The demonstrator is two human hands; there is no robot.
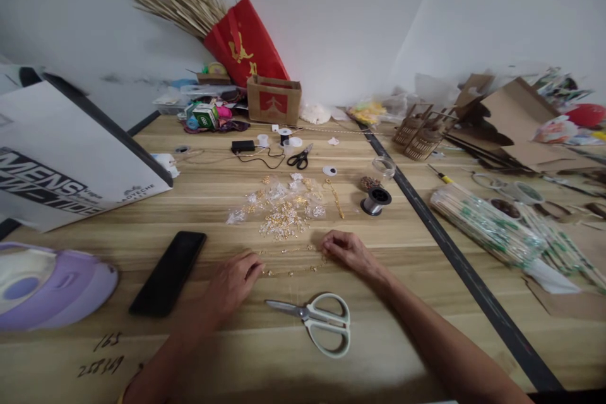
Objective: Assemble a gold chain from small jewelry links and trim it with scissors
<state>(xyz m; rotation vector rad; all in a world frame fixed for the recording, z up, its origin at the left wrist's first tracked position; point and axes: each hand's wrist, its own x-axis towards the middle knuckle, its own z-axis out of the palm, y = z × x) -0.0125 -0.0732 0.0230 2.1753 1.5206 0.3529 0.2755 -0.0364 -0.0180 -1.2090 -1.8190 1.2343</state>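
Note:
A thin gold chain necklace (pixel 291 273) with small charms lies in a loop on the wooden table, between my two hands. At its left end, my left hand (pixel 237 278) is closed, thumb and fingers pinched on the chain. My right hand (pixel 348 251) is pinched on the loop's right end. Just beyond the loop lies a pile of gold and clear beads (pixel 283 221) beside small clear plastic bags (pixel 253 202). Nearer to me rest white-handled scissors (pixel 326 325), blades slightly apart and pointing left.
A black phone (pixel 169 274) and a purple-white device (pixel 71 281) are at left. Behind the beads lie black scissors (pixel 300 158), a gold chain piece (pixel 334 199) and a wire spool (pixel 376 201). Wrapped sticks (pixel 487 224) lie at right, past a dark strip (pixel 440 233).

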